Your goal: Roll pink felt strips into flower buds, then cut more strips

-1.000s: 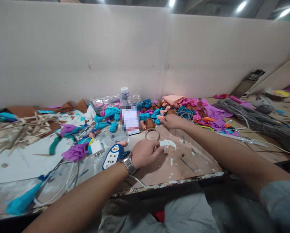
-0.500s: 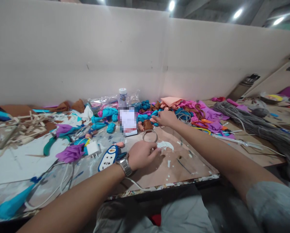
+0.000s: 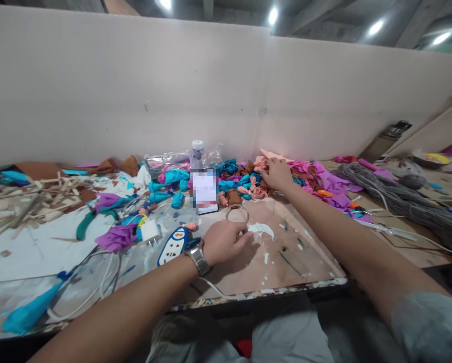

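Observation:
My left hand (image 3: 226,243), wearing a metal-band watch (image 3: 197,254), rests on the table with its fingers curled in. What they hold, if anything, is hidden. Just behind its knuckles lies a thin ring-shaped roll (image 3: 237,214). My right hand (image 3: 277,174) reaches over a heap of twisted crepe-paper pieces, its bent fingers apart and touching the peach paper (image 3: 261,164) there. Teal pieces (image 3: 231,167), a brown piece (image 3: 233,196) and a peach piece (image 3: 258,191) lie beside it. Purple crepe paper (image 3: 339,201) spreads to the right.
A phone (image 3: 205,191) leans against a clear bottle (image 3: 197,154). Left of my left hand are a power strip (image 3: 173,247), a white charger (image 3: 150,231), green-handled pliers (image 3: 85,224) and wood sticks (image 3: 40,196). A grey yarn bundle (image 3: 384,191) and a flask (image 3: 388,141) stand right.
My right hand has moved back and to the right across the paper heap, uncovering peach and teal pieces. My left hand keeps its place by the ring. The view has shifted slightly.

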Available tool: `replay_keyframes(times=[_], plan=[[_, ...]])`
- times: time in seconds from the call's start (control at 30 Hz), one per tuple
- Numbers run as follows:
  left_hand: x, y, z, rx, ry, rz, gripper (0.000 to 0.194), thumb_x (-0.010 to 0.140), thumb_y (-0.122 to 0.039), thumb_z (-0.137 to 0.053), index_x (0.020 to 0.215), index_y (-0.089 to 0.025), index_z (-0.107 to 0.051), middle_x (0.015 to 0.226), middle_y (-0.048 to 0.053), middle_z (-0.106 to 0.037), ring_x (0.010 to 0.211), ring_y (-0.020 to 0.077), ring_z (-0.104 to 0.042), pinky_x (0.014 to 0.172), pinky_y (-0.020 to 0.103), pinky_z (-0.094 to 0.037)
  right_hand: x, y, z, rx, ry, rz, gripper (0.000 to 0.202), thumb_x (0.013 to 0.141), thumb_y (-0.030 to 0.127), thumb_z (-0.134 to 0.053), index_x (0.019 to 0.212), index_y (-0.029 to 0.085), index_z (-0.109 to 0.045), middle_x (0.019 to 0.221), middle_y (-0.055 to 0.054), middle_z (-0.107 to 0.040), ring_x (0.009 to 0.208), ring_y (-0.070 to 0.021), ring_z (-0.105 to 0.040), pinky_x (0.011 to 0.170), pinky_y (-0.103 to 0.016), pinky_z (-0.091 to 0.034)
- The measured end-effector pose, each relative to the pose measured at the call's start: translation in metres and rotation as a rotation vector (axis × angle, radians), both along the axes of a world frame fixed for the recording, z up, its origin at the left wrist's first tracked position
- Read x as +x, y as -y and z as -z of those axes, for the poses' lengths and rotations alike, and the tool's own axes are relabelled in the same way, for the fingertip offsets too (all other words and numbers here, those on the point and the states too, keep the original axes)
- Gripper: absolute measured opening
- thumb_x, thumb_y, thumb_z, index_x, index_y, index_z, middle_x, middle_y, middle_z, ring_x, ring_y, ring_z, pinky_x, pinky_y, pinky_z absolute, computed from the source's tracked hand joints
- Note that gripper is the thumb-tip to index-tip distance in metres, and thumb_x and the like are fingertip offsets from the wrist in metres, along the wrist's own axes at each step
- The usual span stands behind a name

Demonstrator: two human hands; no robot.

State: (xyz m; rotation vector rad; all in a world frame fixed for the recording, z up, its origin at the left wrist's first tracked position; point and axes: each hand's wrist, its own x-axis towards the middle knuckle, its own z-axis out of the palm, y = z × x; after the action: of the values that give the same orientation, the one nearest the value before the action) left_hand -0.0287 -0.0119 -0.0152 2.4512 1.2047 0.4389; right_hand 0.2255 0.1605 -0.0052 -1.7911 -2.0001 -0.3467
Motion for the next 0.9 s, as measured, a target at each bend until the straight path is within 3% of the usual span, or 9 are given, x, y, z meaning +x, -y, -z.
replay_keyframes(times=[0.1,0.17,0.23,0.33,0.4,0.47,0.6,0.77,0.9], plan=[[-0.001,0.0,-0.002,-0.037,0.124,-0.033,0.029,0.099,-0.044,-0.05,0.102,-0.021,-0.068,0.063,0.0,-0.059,0.062,0.0172,-0.053,0.061,0.03,-0.024,0.001,0.008,-0.022,0.081,-0.059,-0.111,0.048,0.1,0.043,-0.049,0.135,0.013,-0.06,0.137,-0.019,-0.062,0.125,-0.033,-0.055,0.109,-0.046,-0.043],[-0.002,-0.001,-0.002,-0.072,0.237,-0.065,0.033,0.098,-0.044,-0.053,0.12,-0.021,-0.062,0.062,-0.004,-0.052,0.059,0.0163,-0.049,0.06,0.03,-0.026,-0.001,0.021,-0.04,0.153,-0.133,-0.177,0.046,0.101,0.046,-0.046,0.134,0.015,-0.059,0.13,-0.017,-0.064,0.116,-0.0284,-0.061,0.1,-0.042,-0.051],[-0.002,-0.003,0.001,-0.111,0.366,-0.104,0.041,0.098,-0.044,-0.054,0.131,-0.021,-0.054,0.067,-0.004,-0.051,0.061,0.016,-0.048,0.061,0.029,-0.029,-0.005,0.04,-0.058,0.322,-0.467,-0.401,0.042,0.1,0.052,-0.05,0.124,0.02,-0.063,0.122,-0.012,-0.067,0.095,-0.0235,-0.067,0.084,-0.039,-0.056],[-0.001,-0.009,0.006,-0.149,0.644,-0.131,0.039,0.098,-0.041,-0.056,0.131,-0.02,-0.052,0.08,-0.002,-0.053,0.072,0.0156,-0.051,0.068,0.029,-0.039,-0.005,0.074,-0.084,0.342,-0.915,-0.677,0.038,0.099,0.055,-0.052,0.127,0.03,-0.06,0.12,-0.005,-0.068,0.069,-0.0135,-0.063,0.065,-0.031,-0.053],[0.001,-0.014,0.009,-0.191,0.864,-0.141,0.035,0.097,-0.039,-0.058,0.127,-0.021,-0.052,0.085,-0.001,-0.053,0.074,0.014,-0.05,0.071,0.028,-0.042,0.001,0.092,-0.097,0.379,-1.082,-0.743,0.039,0.1,0.054,-0.048,0.129,0.031,-0.058,0.128,-0.006,-0.065,0.067,-0.0114,-0.061,0.062,-0.03,-0.051],[0.001,-0.019,0.009,-0.251,1.037,-0.178,0.034,0.096,-0.038,-0.06,0.125,-0.022,-0.052,0.09,-0.001,-0.054,0.072,0.0119,-0.048,0.068,0.026,-0.042,0.01,0.101,-0.102,0.369,-1.103,-0.67,0.048,0.103,0.056,-0.03,0.135,0.03,-0.056,0.135,-0.008,-0.06,0.068,-0.012,-0.062,0.063,-0.031,-0.052],[0.0,-0.024,0.007,-0.32,1.131,-0.264,0.031,0.097,-0.039,-0.056,0.123,-0.023,-0.052,0.099,0.002,-0.058,0.072,0.011,-0.051,0.068,0.026,-0.046,0.018,0.095,-0.082,0.13,-1.168,-0.488,0.058,0.103,0.054,-0.017,0.14,0.026,-0.053,0.122,-0.012,-0.065,0.076,-0.0185,-0.066,0.068,-0.035,-0.054],[0.001,-0.02,0.007,-0.222,1.039,-0.21,0.033,0.096,-0.034,-0.062,0.126,-0.023,-0.053,0.122,0.008,-0.061,0.105,0.0172,-0.062,0.087,0.031,-0.053,-0.004,0.081,-0.017,-0.311,-1.229,-0.372,0.056,0.104,0.052,-0.021,0.143,0.022,-0.047,0.087,-0.006,-0.067,0.06,-0.0184,-0.062,0.063,-0.036,-0.056],[0.001,-0.016,0.007,-0.188,0.917,-0.157,0.036,0.097,-0.034,-0.059,0.129,-0.021,-0.051,0.133,0.011,-0.058,0.112,0.0199,-0.062,0.094,0.036,-0.055,-0.018,0.082,0.023,-0.422,-1.165,-0.406,0.052,0.102,0.052,-0.033,0.135,0.018,-0.054,0.067,0.001,-0.059,0.056,-0.0173,-0.063,0.056,-0.03,-0.053]])
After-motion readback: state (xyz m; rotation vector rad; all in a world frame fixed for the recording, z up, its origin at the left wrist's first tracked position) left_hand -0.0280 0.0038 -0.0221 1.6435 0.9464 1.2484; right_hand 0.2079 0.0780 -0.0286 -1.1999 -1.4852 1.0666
